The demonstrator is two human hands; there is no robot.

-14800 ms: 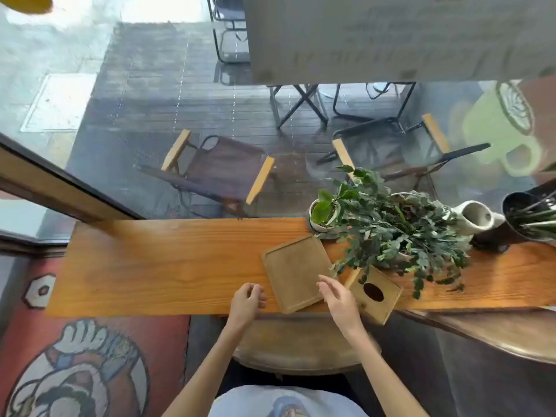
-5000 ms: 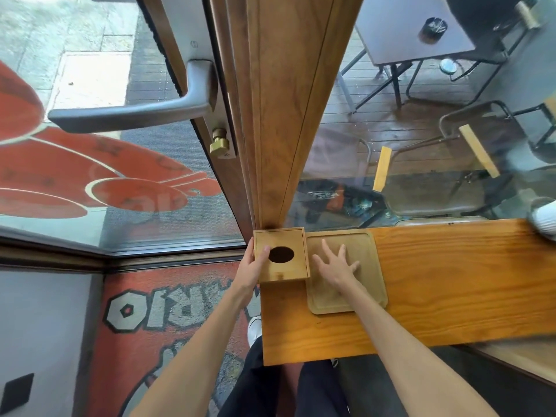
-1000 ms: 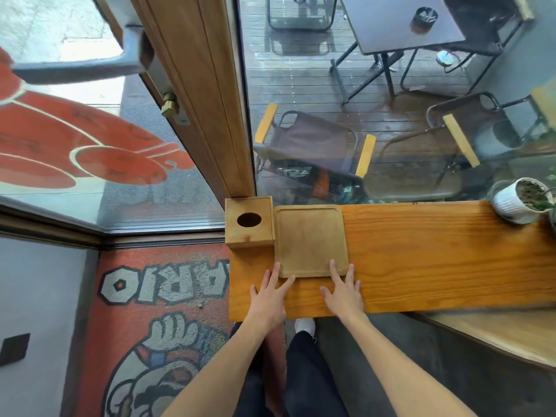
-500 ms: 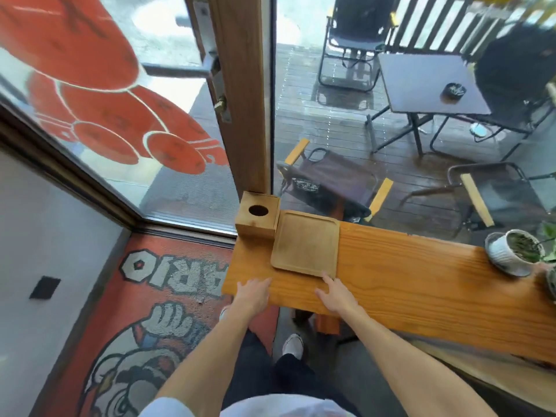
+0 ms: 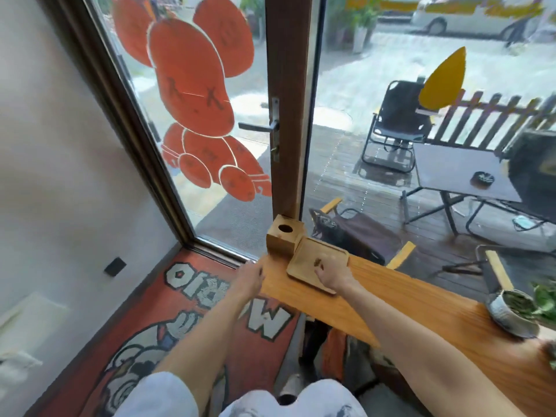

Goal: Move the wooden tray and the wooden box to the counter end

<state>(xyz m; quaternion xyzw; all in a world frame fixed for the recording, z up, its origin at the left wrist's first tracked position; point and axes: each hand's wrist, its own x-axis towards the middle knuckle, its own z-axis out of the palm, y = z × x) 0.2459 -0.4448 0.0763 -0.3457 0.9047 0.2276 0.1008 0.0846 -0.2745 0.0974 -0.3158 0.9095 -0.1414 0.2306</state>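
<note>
Right hand (image 5: 332, 276) rests loosely curled on the flat square wooden tray (image 5: 319, 261); left hand (image 5: 251, 276) hovers empty; a nudge could tip the holed wooden box (image 5: 284, 239) off the orange counter's (image 5: 391, 299) end

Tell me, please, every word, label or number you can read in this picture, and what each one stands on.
"MARIO" in large white letters, seen upside down, on the red floor mat; the first letters are partly hidden behind the left arm.
Two "X" marks on the face of the orange bear sticker on the glass door.
The wooden box, the wooden tray and the counter carry no text.
</note>
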